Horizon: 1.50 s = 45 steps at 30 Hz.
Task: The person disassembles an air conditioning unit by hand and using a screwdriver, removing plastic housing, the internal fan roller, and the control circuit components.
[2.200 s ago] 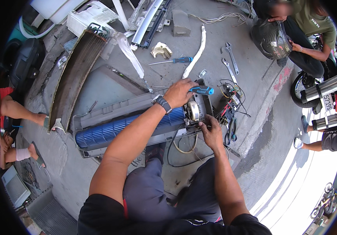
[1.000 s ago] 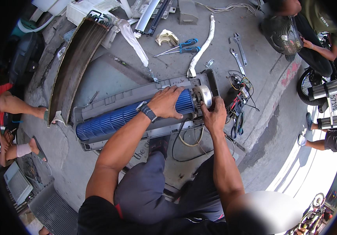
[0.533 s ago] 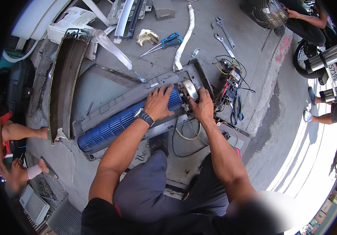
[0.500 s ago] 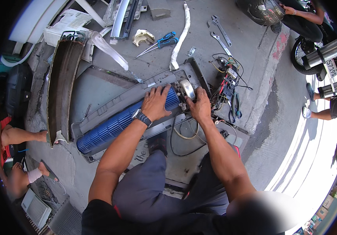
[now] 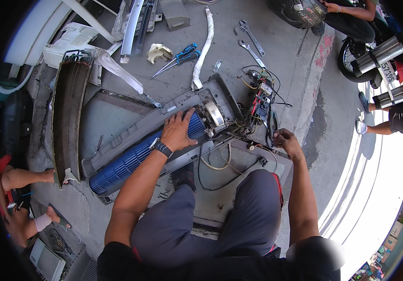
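A blue ribbed blower wheel (image 5: 131, 164) lies in a long grey plastic housing (image 5: 112, 145) in front of me. My left hand (image 5: 178, 132) rests open, fingers spread, across the wheel's right part. Beside that end sits a round silvery motor (image 5: 214, 114) in the housing. My right hand (image 5: 287, 143) is off to the right, its fingers curled at the handle ends of dark pliers (image 5: 271, 127). The pliers lie by a tangle of wires and a small circuit board (image 5: 262, 100).
Two blue-handled screwdrivers (image 5: 182, 55), two adjustable wrenches (image 5: 252, 40) and a white wrapped pipe (image 5: 206, 47) lie beyond the housing. At left stands a curved finned coil (image 5: 70, 117). A motorcycle (image 5: 375, 65) and other people's legs (image 5: 375, 126) are at the right.
My right hand has left the motor and moved right to the pliers. My left hand stays on the blower wheel. The whole view has shifted slightly.
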Available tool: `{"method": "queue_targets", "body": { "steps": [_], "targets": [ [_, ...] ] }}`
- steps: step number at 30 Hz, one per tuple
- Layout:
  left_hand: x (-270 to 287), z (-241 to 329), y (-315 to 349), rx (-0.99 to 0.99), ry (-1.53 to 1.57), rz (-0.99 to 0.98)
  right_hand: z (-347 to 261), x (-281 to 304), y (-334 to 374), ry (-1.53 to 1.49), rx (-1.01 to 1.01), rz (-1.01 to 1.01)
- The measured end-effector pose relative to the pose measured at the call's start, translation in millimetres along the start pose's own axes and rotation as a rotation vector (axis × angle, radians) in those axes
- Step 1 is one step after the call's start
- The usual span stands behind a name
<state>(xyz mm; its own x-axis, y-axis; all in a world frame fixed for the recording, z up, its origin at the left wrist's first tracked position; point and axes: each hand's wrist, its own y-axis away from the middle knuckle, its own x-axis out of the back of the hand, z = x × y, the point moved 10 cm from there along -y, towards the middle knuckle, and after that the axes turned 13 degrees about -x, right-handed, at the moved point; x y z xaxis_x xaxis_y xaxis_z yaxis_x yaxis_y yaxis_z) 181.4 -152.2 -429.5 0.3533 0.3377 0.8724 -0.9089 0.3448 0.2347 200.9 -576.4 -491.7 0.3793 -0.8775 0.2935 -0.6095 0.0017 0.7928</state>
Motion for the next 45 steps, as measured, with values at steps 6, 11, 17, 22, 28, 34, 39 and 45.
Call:
{"method": "queue_targets", "body": {
  "steps": [6,11,17,22,28,34,39,45],
  "targets": [
    [-4,-13,-1,0.020,0.078,-0.050,56,2,-45,0.431,0.165,0.535],
    [-8,-24,0,-0.011,0.147,-0.126,54,3,-56,0.440,-0.020,0.564],
    [8,-92,-53,0.035,0.445,-0.044,6,21,-40,0.240,0.124,0.734],
    [75,-148,-123,0.076,-0.110,0.505,-28,11,-15,0.254,0.086,0.679],
    [57,-216,-153,0.401,-0.306,0.367,-34,24,25,0.229,0.084,0.735],
    [59,-204,-141,0.284,-0.267,0.416,-61,26,56,0.252,0.136,0.807],
    [79,-184,-121,0.227,-0.141,0.519,-142,-12,62,0.279,0.345,0.759],
    [109,-14,-81,-0.439,0.368,0.484,-285,-90,95,-0.235,0.704,0.377]
  ]
}}
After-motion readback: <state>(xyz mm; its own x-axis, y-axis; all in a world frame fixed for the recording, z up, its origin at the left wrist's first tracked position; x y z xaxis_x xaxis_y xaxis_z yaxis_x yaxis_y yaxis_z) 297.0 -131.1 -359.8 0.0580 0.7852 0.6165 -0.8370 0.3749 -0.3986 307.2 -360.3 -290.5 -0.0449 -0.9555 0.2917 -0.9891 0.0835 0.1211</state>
